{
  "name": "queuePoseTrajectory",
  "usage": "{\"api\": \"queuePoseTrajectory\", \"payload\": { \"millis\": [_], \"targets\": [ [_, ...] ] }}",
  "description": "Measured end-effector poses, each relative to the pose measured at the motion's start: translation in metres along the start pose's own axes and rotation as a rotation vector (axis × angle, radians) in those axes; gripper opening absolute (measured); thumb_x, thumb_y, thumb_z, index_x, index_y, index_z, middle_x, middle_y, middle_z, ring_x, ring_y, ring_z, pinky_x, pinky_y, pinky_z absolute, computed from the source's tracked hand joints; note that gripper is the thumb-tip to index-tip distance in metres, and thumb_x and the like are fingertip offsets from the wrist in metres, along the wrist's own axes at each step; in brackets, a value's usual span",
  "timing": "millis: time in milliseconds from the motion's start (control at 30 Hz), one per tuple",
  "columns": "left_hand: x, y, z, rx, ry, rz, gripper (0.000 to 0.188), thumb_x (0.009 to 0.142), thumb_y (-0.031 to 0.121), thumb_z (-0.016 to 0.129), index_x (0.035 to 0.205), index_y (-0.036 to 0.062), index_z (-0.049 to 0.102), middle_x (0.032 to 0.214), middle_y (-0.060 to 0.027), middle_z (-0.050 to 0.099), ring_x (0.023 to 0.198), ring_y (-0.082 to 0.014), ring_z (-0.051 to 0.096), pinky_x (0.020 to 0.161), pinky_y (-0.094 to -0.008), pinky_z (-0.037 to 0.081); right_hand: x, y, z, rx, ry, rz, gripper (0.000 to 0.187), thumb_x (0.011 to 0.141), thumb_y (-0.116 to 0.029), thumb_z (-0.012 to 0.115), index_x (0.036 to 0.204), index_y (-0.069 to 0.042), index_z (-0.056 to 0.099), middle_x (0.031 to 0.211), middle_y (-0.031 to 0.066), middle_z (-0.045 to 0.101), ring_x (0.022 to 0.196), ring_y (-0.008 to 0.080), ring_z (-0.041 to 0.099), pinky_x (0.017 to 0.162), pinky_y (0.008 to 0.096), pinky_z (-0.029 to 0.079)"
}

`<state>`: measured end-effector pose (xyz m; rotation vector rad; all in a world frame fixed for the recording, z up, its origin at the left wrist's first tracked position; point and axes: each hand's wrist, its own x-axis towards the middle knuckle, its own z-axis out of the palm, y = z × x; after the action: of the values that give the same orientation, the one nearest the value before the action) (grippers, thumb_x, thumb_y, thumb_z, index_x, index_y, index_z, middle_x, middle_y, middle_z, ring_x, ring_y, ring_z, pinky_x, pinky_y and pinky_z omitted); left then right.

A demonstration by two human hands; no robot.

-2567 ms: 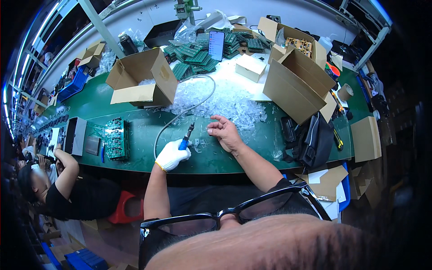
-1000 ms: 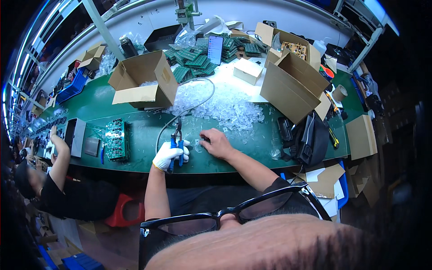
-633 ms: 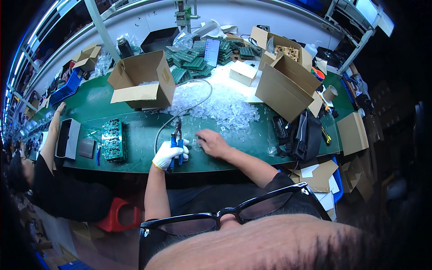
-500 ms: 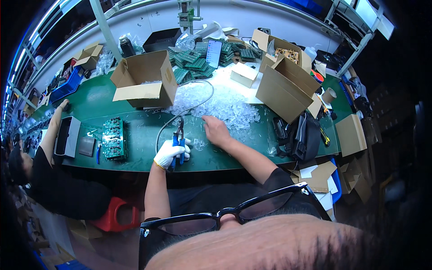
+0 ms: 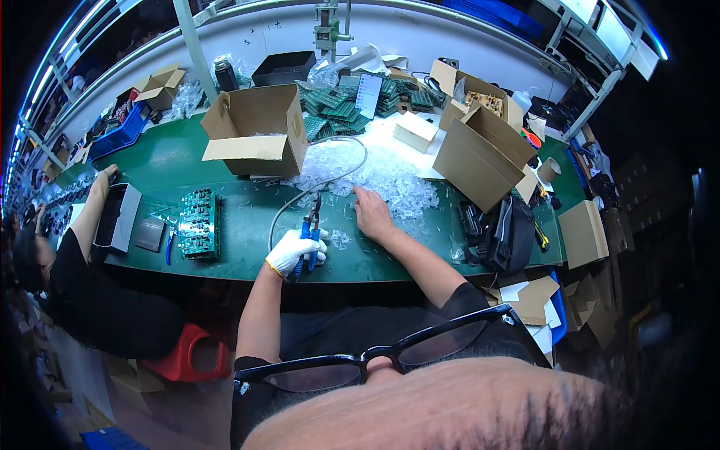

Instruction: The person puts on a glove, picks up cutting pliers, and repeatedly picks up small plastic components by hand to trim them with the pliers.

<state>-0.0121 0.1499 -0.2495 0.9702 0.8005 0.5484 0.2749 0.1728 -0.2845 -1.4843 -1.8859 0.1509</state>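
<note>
My left hand (image 5: 291,253), in a white knit glove, grips a pair of blue-handled pliers (image 5: 311,234). The dark jaws point up and away from me, above the green bench. My bare right hand (image 5: 373,216) is at the near edge of a heap of small clear plastic pieces (image 5: 397,189). Its fingers are bent close together, and whatever is between the tips is too small to tell. A few loose clear pieces (image 5: 340,239) lie just right of the pliers. A grey cable (image 5: 289,204) loops from beside my glove across to the heap.
An open cardboard box (image 5: 251,154) stands left of the heap, another box (image 5: 480,161) right of it. Green circuit boards (image 5: 334,109) and a phone (image 5: 367,94) lie behind. Left are a circuit board stack (image 5: 199,225) and a co-worker's arm (image 5: 91,206). A black bag (image 5: 510,234) sits right.
My right hand has moved slightly right and away from the pliers, to the edge of the heap. The left still grips the pliers. The whole view has shifted a little.
</note>
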Motion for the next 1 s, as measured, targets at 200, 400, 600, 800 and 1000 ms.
{"api": "queuePoseTrajectory", "payload": {
  "millis": [200,400,600,800,1000],
  "targets": [
    [-0.002,0.020,0.019,0.523,0.051,-0.053,0.052,0.093,0.017,0.075,0.138,-0.0064,0.066,0.092,-0.0065,0.075,0.081,-0.0167,0.070,0.078,-0.0326,0.058,-0.030,-0.006,-0.004,0.675,0.010,0.370,0.050,0.096,0.002,0.069,0.144,-0.002,0.055,0.106,0.0136,0.072,0.099,0.0255,0.073,0.087,0.0389,0.059],
    [-0.001,0.027,0.026,0.958,0.045,-0.003,0.048,0.086,0.034,0.077,0.120,0.0004,0.071,0.091,-0.0134,0.073,0.085,-0.0250,0.068,0.082,-0.0400,0.055,-0.037,-0.027,-0.017,1.293,0.125,0.522,0.070,0.095,0.007,0.074,0.158,0.000,0.042,0.117,0.0135,0.068,0.105,0.0192,0.072,0.092,0.0352,0.062],
    [-0.010,0.043,0.048,1.106,0.002,0.026,0.048,0.085,0.040,0.072,0.112,0.0010,0.066,0.102,-0.0265,0.072,0.095,-0.0462,0.067,0.089,-0.0493,0.054,-0.036,-0.033,-0.025,1.517,0.052,0.617,0.064,0.099,0.011,0.069,0.155,0.001,0.042,0.115,0.0131,0.069,0.102,0.0198,0.072,0.094,0.0346,0.063],
    [-0.010,0.052,0.056,1.124,-0.003,-0.035,0.042,0.083,0.037,0.072,0.105,0.0021,0.065,0.095,-0.0253,0.071,0.088,-0.0431,0.066,0.084,-0.0483,0.053,-0.037,-0.028,-0.022,1.510,0.047,0.583,0.064,0.097,0.010,0.073,0.154,0.003,0.044,0.112,0.0137,0.072,0.099,0.0195,0.073,0.093,0.0347,0.063],
    [-0.005,0.048,0.058,1.172,0.029,-0.061,0.035,0.082,0.033,0.071,0.095,0.0021,0.065,0.083,-0.0229,0.069,0.077,-0.0402,0.064,0.077,-0.0475,0.053,-0.040,-0.021,-0.026,1.431,0.035,0.597,0.063,0.096,0.010,0.074,0.152,0.004,0.046,0.110,0.0141,0.074,0.097,0.0185,0.074,0.091,0.0340,0.064]
  ]
}}
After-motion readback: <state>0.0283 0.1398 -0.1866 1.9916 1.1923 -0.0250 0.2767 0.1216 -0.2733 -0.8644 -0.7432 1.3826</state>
